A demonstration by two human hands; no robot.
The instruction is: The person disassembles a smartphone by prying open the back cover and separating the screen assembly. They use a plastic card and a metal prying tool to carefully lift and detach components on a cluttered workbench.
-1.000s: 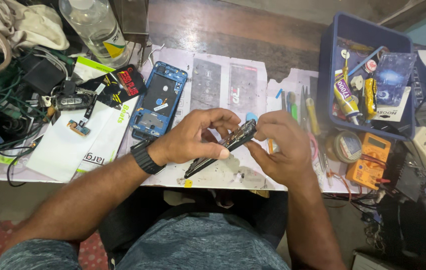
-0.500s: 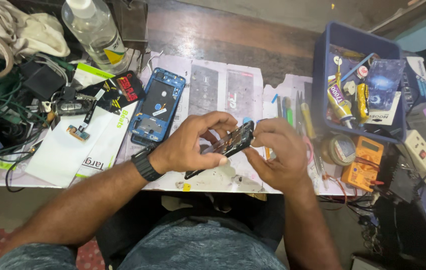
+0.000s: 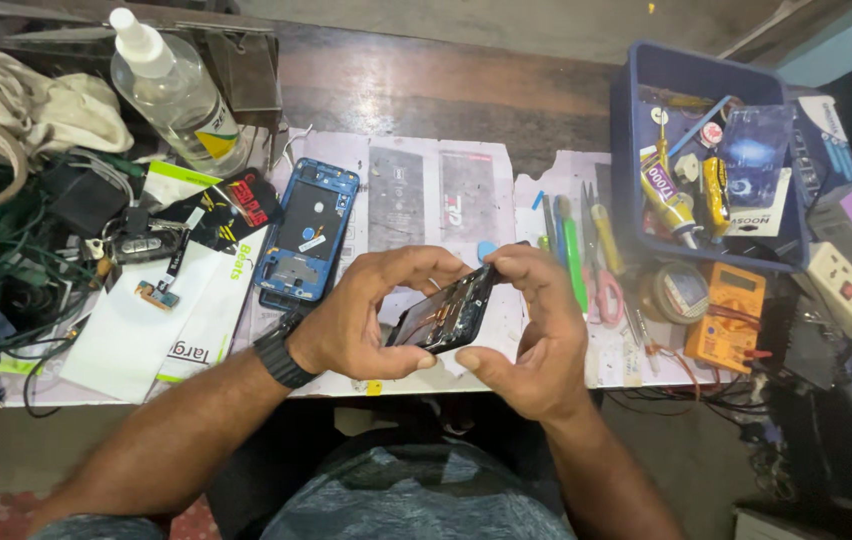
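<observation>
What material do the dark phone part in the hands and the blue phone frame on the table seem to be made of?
Dark phone part, gripped by the left hand and right hand: probably glass and plastic, since its glossy face reflects light.
Blue phone frame: likely painted metal or hard plastic; it has a smooth blue rim with a slight sheen. The view cannot settle which.

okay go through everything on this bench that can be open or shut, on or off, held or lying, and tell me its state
Opened phone: back off, insides showing, held tilted by left hand and right hand.
Blue phone frame: lying flat on the paper, stripped.
Clear bottle: capped, lying tilted.
Orange multimeter: lying flat; on or off unclear.
Blue bin: open, filled with tools.
</observation>
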